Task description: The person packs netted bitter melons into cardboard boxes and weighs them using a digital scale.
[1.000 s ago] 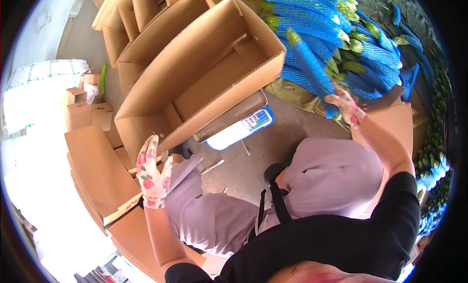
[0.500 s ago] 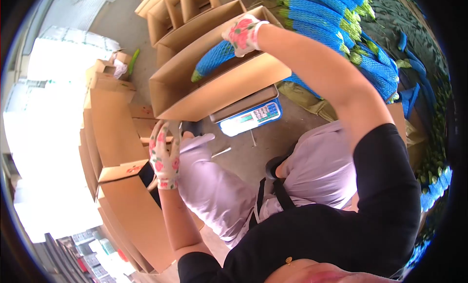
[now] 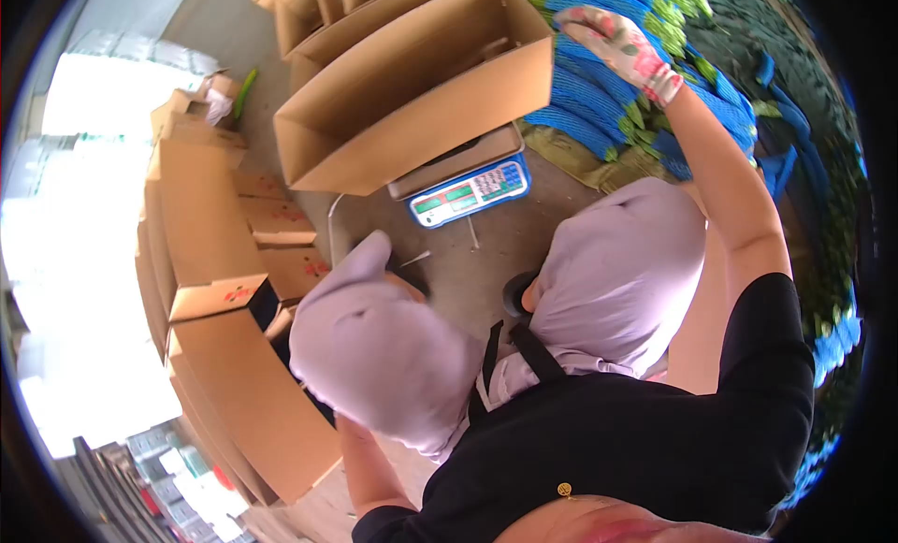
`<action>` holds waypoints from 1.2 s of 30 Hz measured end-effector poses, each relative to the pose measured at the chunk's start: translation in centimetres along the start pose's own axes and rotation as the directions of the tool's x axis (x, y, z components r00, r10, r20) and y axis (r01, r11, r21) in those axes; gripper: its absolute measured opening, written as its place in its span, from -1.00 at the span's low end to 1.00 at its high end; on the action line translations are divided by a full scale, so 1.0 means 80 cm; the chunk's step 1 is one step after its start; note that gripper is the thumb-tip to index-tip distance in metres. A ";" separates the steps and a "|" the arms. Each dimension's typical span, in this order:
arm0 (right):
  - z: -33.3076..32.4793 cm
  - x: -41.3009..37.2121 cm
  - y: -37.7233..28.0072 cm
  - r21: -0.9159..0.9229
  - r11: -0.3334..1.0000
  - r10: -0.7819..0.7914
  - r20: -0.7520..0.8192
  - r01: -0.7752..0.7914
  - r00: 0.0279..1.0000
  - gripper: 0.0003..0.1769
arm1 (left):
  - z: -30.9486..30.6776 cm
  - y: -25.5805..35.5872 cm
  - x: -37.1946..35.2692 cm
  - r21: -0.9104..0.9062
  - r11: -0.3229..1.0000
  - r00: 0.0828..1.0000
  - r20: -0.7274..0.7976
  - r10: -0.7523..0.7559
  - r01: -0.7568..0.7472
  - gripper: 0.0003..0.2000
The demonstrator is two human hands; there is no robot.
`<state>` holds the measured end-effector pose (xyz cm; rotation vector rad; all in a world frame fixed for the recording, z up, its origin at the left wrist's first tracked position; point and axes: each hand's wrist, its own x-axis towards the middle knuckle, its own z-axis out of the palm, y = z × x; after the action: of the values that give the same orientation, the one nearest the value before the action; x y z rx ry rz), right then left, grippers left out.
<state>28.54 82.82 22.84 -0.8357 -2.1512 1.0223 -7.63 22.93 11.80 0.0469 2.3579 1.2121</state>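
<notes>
My right hand (image 3: pixel 617 52), in a floral-patterned glove, is over a pile of long green vegetables in blue net sleeves (image 3: pixel 585 89). Its fingers reach out to the left with nothing visible in them. Just left of it, a long open cardboard box (image 3: pixel 421 136) rests tilted on a digital scale (image 3: pixel 472 192) with a blue-edged panel. No vegetable shows in the visible part of the box. Only my left forearm (image 3: pixel 365 463) can be seen; the hand is hidden behind my left knee, near the cardboard cartons (image 3: pixel 253 407).
More open boxes (image 3: pixel 365 28) stand behind the one on the scale. Cartons with red print (image 3: pixel 220 298) line my left side. A green vegetable (image 3: pixel 245 92) lies on the floor at far left. Dark sheeting (image 3: pixel 748 38) spreads at the right.
My right hand has left the box and moved right to the pile, without the blue-sleeved vegetable it held. My left hand has dropped from beside the box to behind my knee.
</notes>
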 end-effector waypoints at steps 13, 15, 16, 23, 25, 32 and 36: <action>-0.015 -0.119 0.230 -0.405 0.727 0.617 0.032 -0.554 0.786 -0.46 | 0.294 0.371 0.004 0.041 0.774 0.262 0.951 0.164 -0.632 -0.64; -0.025 -0.105 0.239 -0.482 0.720 0.509 -0.123 -0.500 0.852 -0.42 | 0.384 0.363 -0.010 0.091 0.666 0.154 0.987 0.036 -0.740 -0.57; -0.036 -0.086 0.226 -0.523 0.666 0.525 -0.178 -0.532 0.832 -0.36 | 0.432 0.344 -0.004 0.020 0.808 0.050 0.999 0.012 -0.589 -0.53; -0.130 0.059 0.267 -0.689 0.557 0.309 -0.346 -0.464 0.886 -0.23 | 0.756 0.335 -0.073 -0.286 0.845 0.160 0.958 0.238 0.452 -0.44; -0.145 0.094 0.276 -0.625 0.585 0.448 -0.282 -0.517 0.848 -0.18 | 0.844 0.337 -0.072 -0.307 0.715 0.337 0.935 0.105 0.628 -0.35; -0.146 0.146 0.260 -0.758 0.499 0.603 -0.043 -0.419 0.796 -0.05 | 0.948 0.371 -0.062 -0.303 0.607 0.553 0.785 -0.279 0.735 -0.20; -0.137 0.152 0.278 -0.646 0.573 0.714 0.090 -0.504 0.695 -0.15 | 0.943 0.350 -0.052 -0.362 0.557 0.520 0.841 -0.150 0.747 -0.13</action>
<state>35.32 107.83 13.35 -1.9691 -2.5813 0.8492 23.54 95.99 -1.76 -0.3307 0.9503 1.3450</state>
